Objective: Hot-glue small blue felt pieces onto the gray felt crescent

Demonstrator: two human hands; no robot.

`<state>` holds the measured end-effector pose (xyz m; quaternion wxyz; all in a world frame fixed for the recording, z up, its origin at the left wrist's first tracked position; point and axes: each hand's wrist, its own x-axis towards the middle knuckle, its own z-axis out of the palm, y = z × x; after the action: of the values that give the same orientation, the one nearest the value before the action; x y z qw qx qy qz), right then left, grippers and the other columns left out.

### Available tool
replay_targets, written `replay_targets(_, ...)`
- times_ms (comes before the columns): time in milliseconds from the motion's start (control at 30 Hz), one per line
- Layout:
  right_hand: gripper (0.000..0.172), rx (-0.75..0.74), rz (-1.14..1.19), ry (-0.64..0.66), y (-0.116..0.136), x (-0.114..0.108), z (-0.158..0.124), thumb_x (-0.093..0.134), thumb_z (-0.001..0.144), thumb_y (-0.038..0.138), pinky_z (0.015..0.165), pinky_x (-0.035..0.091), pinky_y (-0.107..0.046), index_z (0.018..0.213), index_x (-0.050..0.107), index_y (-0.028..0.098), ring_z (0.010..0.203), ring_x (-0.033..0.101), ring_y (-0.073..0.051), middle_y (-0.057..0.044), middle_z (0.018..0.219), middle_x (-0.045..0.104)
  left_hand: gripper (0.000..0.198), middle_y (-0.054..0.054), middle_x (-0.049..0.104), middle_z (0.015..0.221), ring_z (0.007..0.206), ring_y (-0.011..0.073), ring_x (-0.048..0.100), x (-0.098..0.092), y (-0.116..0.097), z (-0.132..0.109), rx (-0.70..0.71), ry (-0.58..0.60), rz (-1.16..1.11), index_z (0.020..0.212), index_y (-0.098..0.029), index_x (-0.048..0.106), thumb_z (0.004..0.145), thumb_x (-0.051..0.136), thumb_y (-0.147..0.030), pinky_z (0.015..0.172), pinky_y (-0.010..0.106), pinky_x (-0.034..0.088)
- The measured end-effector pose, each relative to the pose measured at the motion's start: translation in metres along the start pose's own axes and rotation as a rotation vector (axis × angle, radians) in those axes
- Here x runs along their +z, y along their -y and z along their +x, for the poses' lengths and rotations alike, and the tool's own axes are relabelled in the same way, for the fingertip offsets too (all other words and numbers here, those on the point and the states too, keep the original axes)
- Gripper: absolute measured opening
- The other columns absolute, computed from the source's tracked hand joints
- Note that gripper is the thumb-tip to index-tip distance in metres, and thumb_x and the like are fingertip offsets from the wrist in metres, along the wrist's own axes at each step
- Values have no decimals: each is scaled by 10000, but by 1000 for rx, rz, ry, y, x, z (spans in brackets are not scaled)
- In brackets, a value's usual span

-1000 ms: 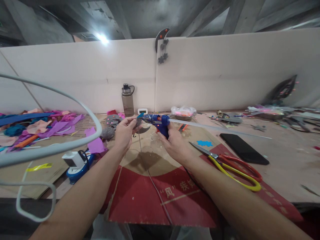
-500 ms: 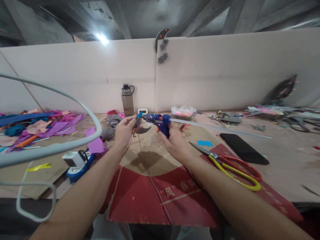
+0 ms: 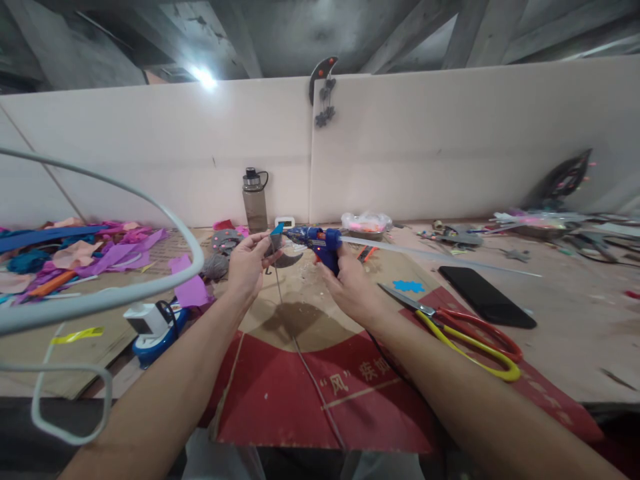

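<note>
My right hand (image 3: pixel 349 283) is wrapped round the handle of a blue hot glue gun (image 3: pixel 325 248). A long clear glue stick (image 3: pixel 430 253) sticks out of its back end. The nozzle points left, close to a small blue felt piece (image 3: pixel 277 229) at the fingertips of my left hand (image 3: pixel 249 263). That hand pinches a grey felt piece (image 3: pixel 289 259) with a curved lower edge, and a thin cord hangs below it. Whether the nozzle touches the felt I cannot tell. The work is held above a brown and red cardboard sheet (image 3: pixel 280 400).
Scissors (image 3: pixel 450 327), a blue felt flower (image 3: pixel 409 287) and a black phone (image 3: pixel 487 297) lie to the right. A bottle (image 3: pixel 255 203) stands at the back. Felt scraps (image 3: pixel 80 257), a power strip (image 3: pixel 160 340) and a pale tube (image 3: pixel 165 283) are on the left.
Almost nothing differs. Both hands, the glue gun and the grey felt piece stay in nearly the same place; the whole view shifts very slightly.
</note>
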<state>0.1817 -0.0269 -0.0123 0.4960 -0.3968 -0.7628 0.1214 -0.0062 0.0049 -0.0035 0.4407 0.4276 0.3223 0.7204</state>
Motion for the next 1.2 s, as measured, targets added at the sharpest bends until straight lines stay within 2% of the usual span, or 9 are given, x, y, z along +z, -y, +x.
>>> replay_targets(200, 348, -9, 2, -23, -1, 1, 1, 456, 848, 229, 877, 435, -433, 1188, 472, 157, 1003, 555, -273, -147, 1068, 599, 180, 41, 688, 779, 737, 161, 672, 0, 0, 0, -1, -4, 0, 797, -142, 630, 675, 718, -242, 689, 312, 560)
replay_targets(533, 306, 23, -19, 6, 3, 0, -2, 454, 859, 248, 821, 454, -412, 1151, 481, 159, 908, 581, -257, -135, 1002, 616, 166, 52, 693, 787, 745, 167, 681, 1, 0, -1, -4, -4, 9, 803, -141, 634, 683, 708, -229, 652, 283, 563)
replay_targets(833, 333, -8, 11, 6, 6, 4, -3, 456, 861, 244, 868, 457, -416, 1181, 470, 152, 964, 585, -258, -142, 1067, 616, 156, 20, 675, 798, 713, 132, 661, 0, 2, -2, 1, -11, 41, 794, -154, 652, 682, 717, -241, 674, 282, 573)
replay_targets(1200, 310, 7, 13, 30, 10, 2, -4, 447, 868, 252, 834, 474, -426, 1160, 486, 158, 928, 592, -258, -140, 1048, 625, 175, 15, 666, 817, 728, 121, 646, 0, 3, -1, -11, -3, 50, 773, -148, 654, 659, 738, -251, 728, 307, 573)
